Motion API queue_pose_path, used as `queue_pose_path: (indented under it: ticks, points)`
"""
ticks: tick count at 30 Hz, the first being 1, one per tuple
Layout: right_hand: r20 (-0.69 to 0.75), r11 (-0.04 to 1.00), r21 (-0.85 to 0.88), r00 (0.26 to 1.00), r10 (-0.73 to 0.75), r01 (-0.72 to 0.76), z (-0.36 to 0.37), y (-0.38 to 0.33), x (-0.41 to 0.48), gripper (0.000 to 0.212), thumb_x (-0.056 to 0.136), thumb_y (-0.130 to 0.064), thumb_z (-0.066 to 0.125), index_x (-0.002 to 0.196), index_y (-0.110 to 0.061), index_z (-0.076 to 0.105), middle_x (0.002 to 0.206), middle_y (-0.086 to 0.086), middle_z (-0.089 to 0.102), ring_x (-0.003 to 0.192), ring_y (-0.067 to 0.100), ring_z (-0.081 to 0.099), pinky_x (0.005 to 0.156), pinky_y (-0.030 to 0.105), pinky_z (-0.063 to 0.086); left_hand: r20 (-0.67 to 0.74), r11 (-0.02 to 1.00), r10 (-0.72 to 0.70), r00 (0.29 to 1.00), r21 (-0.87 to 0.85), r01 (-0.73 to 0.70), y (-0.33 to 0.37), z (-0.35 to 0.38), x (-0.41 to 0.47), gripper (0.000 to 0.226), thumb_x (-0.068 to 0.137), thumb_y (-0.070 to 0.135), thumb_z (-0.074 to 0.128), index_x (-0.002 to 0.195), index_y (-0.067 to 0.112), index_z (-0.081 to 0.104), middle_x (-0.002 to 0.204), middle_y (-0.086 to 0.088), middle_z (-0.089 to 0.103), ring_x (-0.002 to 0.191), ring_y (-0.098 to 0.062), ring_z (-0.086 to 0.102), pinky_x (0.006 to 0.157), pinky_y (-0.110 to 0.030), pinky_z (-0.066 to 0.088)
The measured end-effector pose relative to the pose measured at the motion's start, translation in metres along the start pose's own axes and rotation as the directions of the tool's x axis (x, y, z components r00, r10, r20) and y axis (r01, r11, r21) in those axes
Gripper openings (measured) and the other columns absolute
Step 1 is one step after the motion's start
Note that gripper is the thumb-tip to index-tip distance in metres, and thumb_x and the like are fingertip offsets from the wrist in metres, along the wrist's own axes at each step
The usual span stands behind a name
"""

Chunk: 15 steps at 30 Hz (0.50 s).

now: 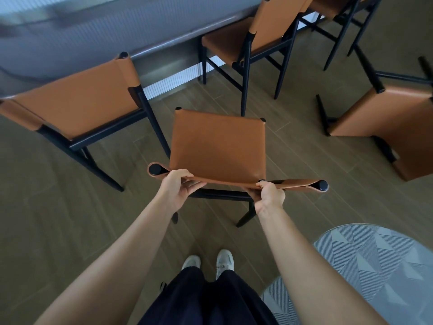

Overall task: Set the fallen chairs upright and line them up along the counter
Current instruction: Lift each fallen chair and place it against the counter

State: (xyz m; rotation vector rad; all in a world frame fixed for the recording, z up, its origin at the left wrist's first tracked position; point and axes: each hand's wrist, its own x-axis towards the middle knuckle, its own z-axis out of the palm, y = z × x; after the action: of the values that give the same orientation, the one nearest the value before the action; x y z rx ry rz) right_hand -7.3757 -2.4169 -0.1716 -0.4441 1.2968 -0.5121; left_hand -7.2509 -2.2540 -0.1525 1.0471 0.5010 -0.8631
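Gripping the backrest top of the upright tan chair (218, 146), the left hand (178, 191) and right hand (269, 195) are holding it facing the gap between the nearer placed chair (77, 102) and the farther placed chair (269, 26) at the counter (178, 43). Pushing it straight in, legs level and clear of both neighbours, is looking wisest.

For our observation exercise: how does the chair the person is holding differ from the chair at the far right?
The held chair stands upright; the far-right chair lies tipped over, legs sticking out. The left hand and right hand grip the held chair's backrest; nobody touches the far-right chair. Both have tan leather on black frames.
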Motion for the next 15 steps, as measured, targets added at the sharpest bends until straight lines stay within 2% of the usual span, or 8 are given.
queue_pose_path:
  ticks: [3,6,9,12,15]
  points:
    - [0.007,1.000,0.004,1.000,-0.011,0.011,0.003,0.005,-0.003,0.021,0.086,0.017,0.046,0.092,-0.002,0.051,0.100,0.020,0.057,0.091,0.038,0.062,0.076,0.052,0.058,0.007,1.000,-0.005,1.000,0.007,0.005,0.003,-0.007,0.005,0.034,0.085,-0.014,0.044,0.114,0.002,0.047,0.131,-0.024,0.055,0.107,-0.041,0.063,0.066,-0.043,0.061]
    - [0.021,1.000,0.016,1.000,-0.020,0.020,0.008,0.010,-0.006,0.029,0.086,0.018,0.046,0.108,0.000,0.053,0.103,0.020,0.057,0.083,0.035,0.062,0.072,0.048,0.058,0.021,1.000,-0.012,1.000,0.012,0.012,0.007,-0.016,0.009,0.031,0.083,-0.013,0.046,0.111,0.002,0.048,0.134,-0.025,0.053,0.106,-0.042,0.065,0.071,-0.044,0.060]
    - [0.011,1.000,0.006,1.000,0.002,-0.002,0.015,0.019,-0.008,0.044,0.085,0.018,0.048,0.125,0.000,0.052,0.104,0.019,0.059,0.081,0.034,0.063,0.075,0.049,0.059,-0.006,0.999,-0.018,1.000,0.044,0.018,0.016,-0.027,0.013,0.025,0.082,-0.012,0.048,0.102,0.003,0.051,0.133,-0.026,0.053,0.103,-0.041,0.067,0.073,-0.045,0.060]
    - [-0.016,0.999,0.016,0.999,0.034,-0.034,0.026,0.029,-0.011,0.050,0.083,0.019,0.049,0.128,-0.003,0.052,0.107,0.020,0.060,0.093,0.040,0.064,0.077,0.053,0.058,-0.015,0.995,-0.036,0.999,0.094,0.037,0.027,-0.040,0.014,0.016,0.085,-0.009,0.050,0.091,0.005,0.051,0.121,-0.023,0.057,0.102,-0.040,0.068,0.071,-0.043,0.060]
    - [-0.032,0.999,0.012,0.999,0.032,-0.032,0.036,0.040,-0.015,0.052,0.083,0.019,0.049,0.128,-0.005,0.054,0.110,0.020,0.060,0.087,0.037,0.063,0.074,0.051,0.059,0.000,0.976,-0.071,0.997,0.205,0.069,0.039,-0.053,0.014,0.011,0.088,-0.004,0.050,0.085,0.007,0.051,0.115,-0.021,0.060,0.104,-0.036,0.068,0.075,-0.042,0.059]
